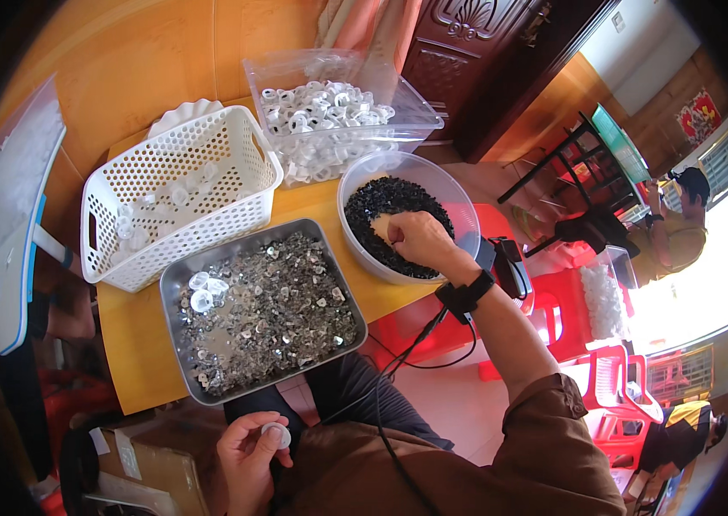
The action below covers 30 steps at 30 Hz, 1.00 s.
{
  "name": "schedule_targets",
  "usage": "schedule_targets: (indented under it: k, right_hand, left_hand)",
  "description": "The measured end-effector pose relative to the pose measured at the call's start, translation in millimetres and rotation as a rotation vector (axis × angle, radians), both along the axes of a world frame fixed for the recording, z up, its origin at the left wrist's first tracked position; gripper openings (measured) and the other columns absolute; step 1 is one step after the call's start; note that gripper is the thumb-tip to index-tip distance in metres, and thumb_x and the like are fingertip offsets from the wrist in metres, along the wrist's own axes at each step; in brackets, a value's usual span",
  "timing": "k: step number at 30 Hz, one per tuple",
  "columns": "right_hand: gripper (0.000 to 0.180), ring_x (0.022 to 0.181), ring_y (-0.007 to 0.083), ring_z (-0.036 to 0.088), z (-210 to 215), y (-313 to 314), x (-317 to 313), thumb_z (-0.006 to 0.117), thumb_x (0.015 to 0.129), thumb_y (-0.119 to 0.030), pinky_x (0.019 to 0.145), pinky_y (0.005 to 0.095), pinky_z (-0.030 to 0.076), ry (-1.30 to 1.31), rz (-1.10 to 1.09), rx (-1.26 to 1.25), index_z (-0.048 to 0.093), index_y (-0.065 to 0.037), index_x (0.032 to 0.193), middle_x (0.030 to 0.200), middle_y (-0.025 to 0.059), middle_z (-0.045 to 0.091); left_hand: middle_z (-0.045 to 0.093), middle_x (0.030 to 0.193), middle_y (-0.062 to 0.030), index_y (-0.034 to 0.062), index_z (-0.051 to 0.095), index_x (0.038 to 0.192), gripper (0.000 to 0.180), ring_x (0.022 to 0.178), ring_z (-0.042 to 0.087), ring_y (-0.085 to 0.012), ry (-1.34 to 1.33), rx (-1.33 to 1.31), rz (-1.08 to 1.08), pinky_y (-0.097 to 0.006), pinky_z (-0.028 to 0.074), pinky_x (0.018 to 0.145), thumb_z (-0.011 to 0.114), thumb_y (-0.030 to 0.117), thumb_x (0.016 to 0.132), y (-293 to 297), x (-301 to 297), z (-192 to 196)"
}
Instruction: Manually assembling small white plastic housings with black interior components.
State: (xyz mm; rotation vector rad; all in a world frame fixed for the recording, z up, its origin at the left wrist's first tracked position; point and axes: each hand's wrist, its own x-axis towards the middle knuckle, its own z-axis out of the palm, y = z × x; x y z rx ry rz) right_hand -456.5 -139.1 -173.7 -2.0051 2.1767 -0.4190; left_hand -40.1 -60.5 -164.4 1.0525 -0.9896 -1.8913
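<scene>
My left hand (248, 460), low in front of my body, pinches a small round whitish translucent plastic cap (276, 435) between thumb and fingers. My right hand (422, 240) reaches into a clear round plastic tub (469, 219) of small black pieces (394, 199). Its fingers are curled together at the pieces, and what they grip is hidden. A metal tray (349, 297) of many small shiny clear and grey parts lies nearer to me, left of the tub. A few larger clear caps (203, 294) lie in the tray's left part.
A white perforated basket (179, 148) with several translucent caps stands at the back left. Behind the tub is a clear bin (415, 116) full of white ring-like parts. All stand on a yellow table (127, 361). Cables (378, 387) hang from my right wrist. Other people (678, 228) are at right.
</scene>
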Motion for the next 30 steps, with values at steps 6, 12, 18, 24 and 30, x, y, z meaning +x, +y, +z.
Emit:
schedule_targets:
  k: [6,12,18,24,30]
  right_hand:
    - [0.014,0.078,0.0327,0.065,40.8,10.7,26.8,0.058,0.074,-0.008,0.072,0.0404,0.052,-0.065,-0.152,-0.191,0.067,-0.006,0.085,0.084,0.0143,0.067]
    - [0.015,0.060,0.0069,0.058,82.4,65.6,125.3,0.073,0.072,-0.004,0.054,0.0247,0.045,-0.652,-0.046,-0.136,0.065,-0.004,0.085,0.076,0.0018,0.063]
    - [0.017,0.064,0.0121,0.063,64.5,87.4,197.4,0.073,0.073,0.002,0.053,0.0251,0.048,-0.761,0.239,-0.032,0.060,-0.005,0.080,0.082,0.0040,0.064]
    - [0.025,0.069,0.0211,0.065,48.8,90.5,219.9,0.075,0.067,0.005,0.052,0.0287,0.051,-0.562,0.459,-0.258,0.057,-0.006,0.081,0.084,0.0066,0.065]
    - [0.029,0.069,0.0180,0.065,45.3,92.4,228.1,0.077,0.065,0.007,0.052,0.0262,0.049,-0.705,0.383,-0.252,0.057,-0.008,0.078,0.083,0.0067,0.067]
  left_hand:
    - [0.064,0.091,-0.0113,-0.0001,0.061,0.099,0.014,0.062,0.057,-0.0120,-0.001,-0.036,-0.044,-0.024,0.048,0.046,0.063,0.008,0.087,-1.1,3.7,2.7]
    - [0.063,0.090,-0.0113,-0.0015,0.061,0.096,0.015,0.064,0.058,-0.0114,-0.012,-0.008,-0.109,-0.023,0.047,0.045,0.057,0.012,0.091,-9.4,-5.0,7.7]
    - [0.059,0.082,-0.0038,-0.0011,0.063,0.102,0.014,0.058,0.053,-0.0044,0.084,-0.017,-0.129,-0.018,0.044,0.049,0.064,0.006,0.089,-13.2,-17.5,13.2]
    - [0.055,0.090,-0.0029,-0.0024,0.064,0.098,0.014,0.064,0.056,-0.0038,-0.007,-0.168,-0.098,-0.016,0.044,0.049,0.068,0.000,0.085,-9.3,-14.3,5.8]
    - [0.056,0.091,-0.0046,-0.0033,0.064,0.095,0.010,0.065,0.057,-0.0047,0.028,-0.149,-0.053,-0.017,0.047,0.049,0.066,0.000,0.086,-5.7,-9.1,5.7]
